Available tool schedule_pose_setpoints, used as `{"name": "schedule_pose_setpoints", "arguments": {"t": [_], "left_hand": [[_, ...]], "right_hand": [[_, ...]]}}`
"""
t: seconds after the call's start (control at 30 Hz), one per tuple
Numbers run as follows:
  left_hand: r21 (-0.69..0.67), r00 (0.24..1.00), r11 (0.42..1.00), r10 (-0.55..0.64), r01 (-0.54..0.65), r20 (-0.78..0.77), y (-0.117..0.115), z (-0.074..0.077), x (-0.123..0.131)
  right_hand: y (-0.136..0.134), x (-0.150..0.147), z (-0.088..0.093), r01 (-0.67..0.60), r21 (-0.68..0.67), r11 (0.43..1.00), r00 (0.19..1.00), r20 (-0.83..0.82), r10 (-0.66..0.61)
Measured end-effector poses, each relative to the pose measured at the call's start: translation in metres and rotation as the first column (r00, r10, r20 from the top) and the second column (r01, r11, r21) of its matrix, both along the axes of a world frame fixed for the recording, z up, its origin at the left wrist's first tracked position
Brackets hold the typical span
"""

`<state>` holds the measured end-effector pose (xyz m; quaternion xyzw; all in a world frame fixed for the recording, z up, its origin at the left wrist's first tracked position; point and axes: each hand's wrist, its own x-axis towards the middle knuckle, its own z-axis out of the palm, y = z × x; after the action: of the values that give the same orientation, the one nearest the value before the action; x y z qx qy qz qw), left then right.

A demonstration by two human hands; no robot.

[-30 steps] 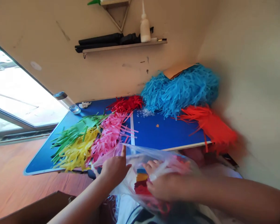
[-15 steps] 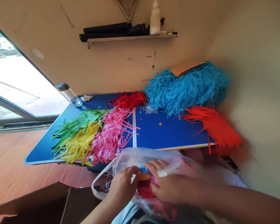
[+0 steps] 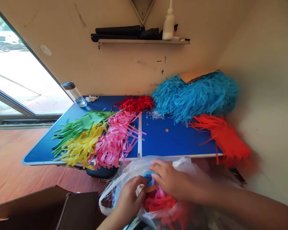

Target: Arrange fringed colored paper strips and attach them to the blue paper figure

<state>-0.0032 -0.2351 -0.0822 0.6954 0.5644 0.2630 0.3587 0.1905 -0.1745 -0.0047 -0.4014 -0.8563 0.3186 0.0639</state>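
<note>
A clear plastic bag (image 3: 124,174) lies on my lap at the bottom middle, filled with red, pink, orange and blue paper pieces (image 3: 160,201). My left hand (image 3: 129,203) is curled at the bag's mouth, fingers pinched on the plastic and a paper piece. My right hand (image 3: 174,182) reaches into the bag from the right, fingers bent over the coloured paper. On the blue table (image 3: 172,140) beyond lie fringed paper piles: green (image 3: 79,126), yellow (image 3: 80,148), pink (image 3: 115,140), red (image 3: 134,103), light blue (image 3: 196,95) and orange-red (image 3: 224,137).
A glass bottle (image 3: 74,93) stands at the table's far left corner. A wall shelf (image 3: 144,40) holds black items and a white bottle (image 3: 168,24). A brown cardboard box (image 3: 43,210) sits at the lower left. A window is at left, a wall at right.
My left hand moved from the bag's upper rim down to its mouth, beside my right hand. The bag sank lower and the view shifted slightly.
</note>
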Motion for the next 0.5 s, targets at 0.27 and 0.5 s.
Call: {"name": "schedule_pose_setpoints", "arguments": {"t": [0.27, 0.5], "left_hand": [[0.147, 0.986, 0.976, -0.147, 0.157, -0.082, -0.014, 0.013, 0.01], [0.095, 0.977, 0.974, -0.198, 0.205, -0.075, -0.015, 0.008, 0.013]], "right_hand": [[0.017, -0.031, -0.004, -0.143, -0.038, 0.989, 0.964, 0.222, 0.148], [0.022, -0.033, -0.009, -0.275, 0.052, 0.96, 0.859, 0.462, 0.221]]}}
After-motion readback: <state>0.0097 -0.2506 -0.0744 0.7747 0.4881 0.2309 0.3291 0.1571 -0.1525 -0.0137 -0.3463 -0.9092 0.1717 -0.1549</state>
